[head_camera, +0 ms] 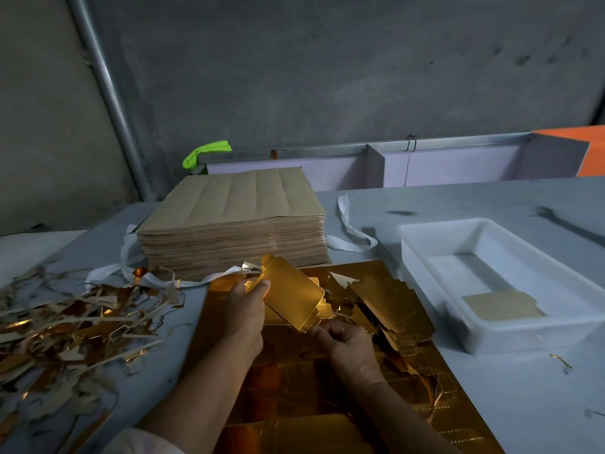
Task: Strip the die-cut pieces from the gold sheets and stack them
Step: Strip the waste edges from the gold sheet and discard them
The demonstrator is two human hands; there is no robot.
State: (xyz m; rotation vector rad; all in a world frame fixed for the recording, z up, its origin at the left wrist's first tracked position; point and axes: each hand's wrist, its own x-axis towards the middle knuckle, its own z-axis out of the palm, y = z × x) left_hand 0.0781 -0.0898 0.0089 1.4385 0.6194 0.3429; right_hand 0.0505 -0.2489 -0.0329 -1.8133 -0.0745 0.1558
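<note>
My left grip [243,314] pinches the far end of the gold piece [293,294] and my right grip [347,346] its near corner, above the gold sheet [327,407] at the front edge of the desk [510,407], so I should pull gently to keep the tabs whole.

A grey table [491,404] stands against a concrete wall [327,77]. A metal pipe [108,90] runs tilted up the wall at far left. A green cloth [204,152] lies at the far edge, left of pale partition boards [458,168]. An orange panel [586,152] is at far right. A white strap [348,231] lies just left of a white plastic tray [442,222].
</note>
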